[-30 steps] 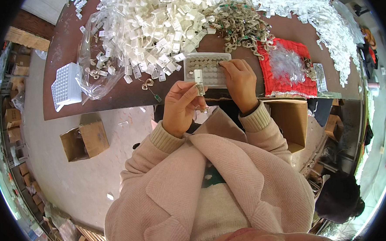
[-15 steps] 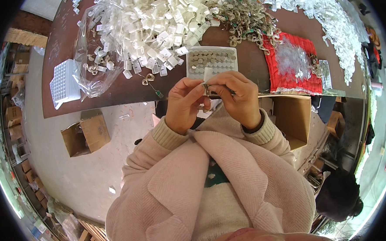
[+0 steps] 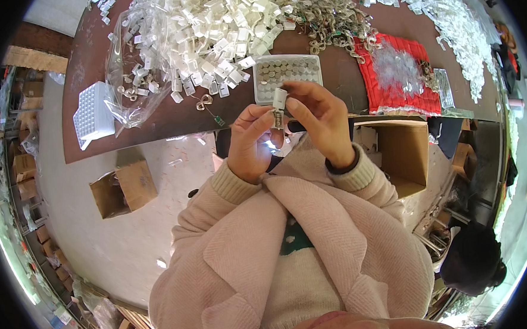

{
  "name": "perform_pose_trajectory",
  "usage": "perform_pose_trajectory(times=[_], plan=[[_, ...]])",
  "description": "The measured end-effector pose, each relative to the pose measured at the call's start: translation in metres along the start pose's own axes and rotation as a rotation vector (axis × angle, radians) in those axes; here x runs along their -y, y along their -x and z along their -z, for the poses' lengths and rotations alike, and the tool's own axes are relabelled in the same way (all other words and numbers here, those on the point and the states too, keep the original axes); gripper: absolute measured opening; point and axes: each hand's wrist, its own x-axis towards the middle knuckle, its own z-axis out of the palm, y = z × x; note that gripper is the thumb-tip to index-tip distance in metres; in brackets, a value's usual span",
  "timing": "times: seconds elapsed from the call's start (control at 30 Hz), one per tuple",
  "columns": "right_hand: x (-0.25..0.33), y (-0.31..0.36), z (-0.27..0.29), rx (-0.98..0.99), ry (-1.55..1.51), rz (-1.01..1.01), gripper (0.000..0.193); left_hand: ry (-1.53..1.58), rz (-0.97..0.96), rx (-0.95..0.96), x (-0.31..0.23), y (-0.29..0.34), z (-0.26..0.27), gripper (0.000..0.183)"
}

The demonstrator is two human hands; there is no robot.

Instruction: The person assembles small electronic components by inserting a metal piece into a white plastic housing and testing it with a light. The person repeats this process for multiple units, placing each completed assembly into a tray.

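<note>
Over the table's near edge my two hands meet at a small white plastic casing (image 3: pixel 279 97). Its lower part shows metallic pieces, too small to make out. My left hand (image 3: pixel 250 142) is closed, pinching that lower part between thumb and fingers, and a bright white light glows beside its fingertips. At the casing's upper right edge are the thumb and forefinger of my right hand (image 3: pixel 322 118), closed on it. Just beyond stands a clear plastic tray (image 3: pixel 258 93) with rows of round, coin-like metal cells.
A heap of white casings (image 3: pixel 209 36) lies behind, beside tangled wired parts (image 3: pixel 333 21). One wired coil (image 3: pixel 203 102) lies apart. Stacked white trays (image 3: pixel 93 117) stand left; a red cloth (image 3: pixel 385 101) with clear plastic pieces lies right. Cardboard boxes (image 3: pixel 136 186) (image 3: pixel 403 157) sit below the table.
The casing now stands more upright and shows more between my hands. My right fingers have spread and shifted up its edge. A bright light has appeared by my left fingers.
</note>
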Motion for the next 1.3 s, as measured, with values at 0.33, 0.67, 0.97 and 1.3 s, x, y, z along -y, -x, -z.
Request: perform_pose_trajectory(times=[0.33, 0.67, 0.97, 1.3], plan=[[-0.005, 0.0, -0.007, 0.12, 0.16, 0.525, 0.024, 0.112, 0.044, 0.098, -0.001, 0.005, 0.008, 0.02], [-0.008, -0.001, -0.011, 0.116, 0.244, 0.709, 0.029, 0.149, 0.043, -0.07, 0.003, 0.013, -0.014, 0.025], [-0.014, 0.001, -0.007, 0.084, 0.338, 0.757, 0.027, 0.121, 0.049, 0.02, 0.011, 0.013, -0.01, 0.029], [-0.034, 0.018, 0.098, -0.347, 0.711, 0.477, 0.026, 0.022, 0.155, 0.052, 0.028, -0.007, -0.013, 0.011]])
